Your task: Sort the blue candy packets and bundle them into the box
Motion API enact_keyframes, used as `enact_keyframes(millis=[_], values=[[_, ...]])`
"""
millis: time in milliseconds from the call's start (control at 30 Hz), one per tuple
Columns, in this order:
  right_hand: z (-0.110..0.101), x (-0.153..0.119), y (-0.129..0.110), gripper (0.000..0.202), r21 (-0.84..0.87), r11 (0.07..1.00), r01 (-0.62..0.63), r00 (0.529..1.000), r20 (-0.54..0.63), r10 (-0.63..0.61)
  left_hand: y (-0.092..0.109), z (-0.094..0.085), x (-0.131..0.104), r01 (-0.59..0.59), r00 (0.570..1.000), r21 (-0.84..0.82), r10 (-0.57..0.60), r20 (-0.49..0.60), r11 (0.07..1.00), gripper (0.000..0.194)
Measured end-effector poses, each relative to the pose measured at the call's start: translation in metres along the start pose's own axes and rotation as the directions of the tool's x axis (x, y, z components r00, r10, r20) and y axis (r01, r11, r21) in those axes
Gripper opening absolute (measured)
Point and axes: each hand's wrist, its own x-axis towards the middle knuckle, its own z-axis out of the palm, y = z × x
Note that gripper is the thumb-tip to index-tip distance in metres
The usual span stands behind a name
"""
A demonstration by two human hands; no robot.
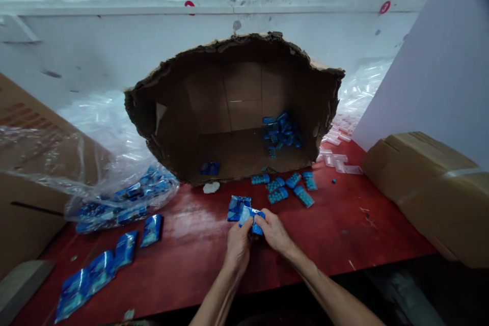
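Note:
Near the middle of the red table (183, 265), my left hand (239, 238) and my right hand (274, 229) pinch a small blue packet (252, 218) between thumbs and fingers. Just behind it, another blue packet (236, 207) lies flat on the table. Several small clear containers with blue contents (277, 194) lie beyond my right hand, by the front edge of a torn cardboard box (244, 107) lying open towards me. More blue containers (282, 132) are piled inside the box on the right. A blue packet (210, 168) rests inside at the left.
At the left, a clear plastic bag (126, 198) holds many blue packets, with several loose packets (101, 267) in front. Cardboard boxes stand at the left (34, 188) and right (428, 193). Clear plastic pieces (340, 162) lie right of the torn box.

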Motion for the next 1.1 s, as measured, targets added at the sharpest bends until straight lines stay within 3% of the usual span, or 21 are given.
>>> enact_keyframes(millis=[233, 467, 567, 633, 700, 833, 933, 1100], values=[[-0.008, -0.012, 0.001, 0.026, 0.072, 0.997, 0.016, 0.996, 0.088, -0.022, -0.001, -0.005, -0.015, 0.021, 0.998, 0.046, -0.024, 0.06, 0.999, 0.021], [0.0, -0.015, 0.003, 0.029, -0.038, 0.998, 0.046, 0.999, 0.017, -0.046, -0.012, 0.003, -0.013, 0.017, 0.999, -0.012, -0.018, -0.033, 1.0, 0.02], [-0.004, -0.013, 0.0, 0.029, -0.094, 0.993, 0.073, 0.997, 0.044, -0.069, -0.006, 0.003, -0.013, 0.057, 0.997, -0.032, -0.055, 0.058, 0.998, 0.02], [-0.011, -0.012, -0.004, 0.031, -0.149, 0.984, 0.101, 0.992, 0.085, -0.089, 0.001, -0.001, -0.015, 0.127, 0.98, -0.027, -0.121, 0.161, 0.992, 0.02], [-0.023, -0.009, -0.009, 0.034, -0.219, 0.966, 0.134, 0.987, 0.119, -0.11, 0.006, -0.006, -0.016, 0.196, 0.963, -0.01, -0.191, 0.19, 0.981, 0.019], [-0.051, 0.007, -0.015, 0.018, -0.478, 0.86, 0.176, 0.984, 0.062, -0.167, 0.008, -0.015, -0.017, 0.268, 0.96, -0.031, -0.264, 0.092, 0.963, 0.02], [-0.065, 0.021, -0.013, 0.017, -0.674, 0.73, 0.112, 0.985, -0.023, -0.173, 0.007, -0.017, -0.018, 0.322, 0.946, -0.058, -0.319, 0.064, 0.945, 0.02], [-0.065, 0.021, -0.002, 0.013, -0.78, 0.616, 0.108, 0.987, 0.012, -0.159, 0.007, -0.02, -0.02, 0.374, 0.927, -0.12, -0.375, 0.012, 0.92, 0.021]])
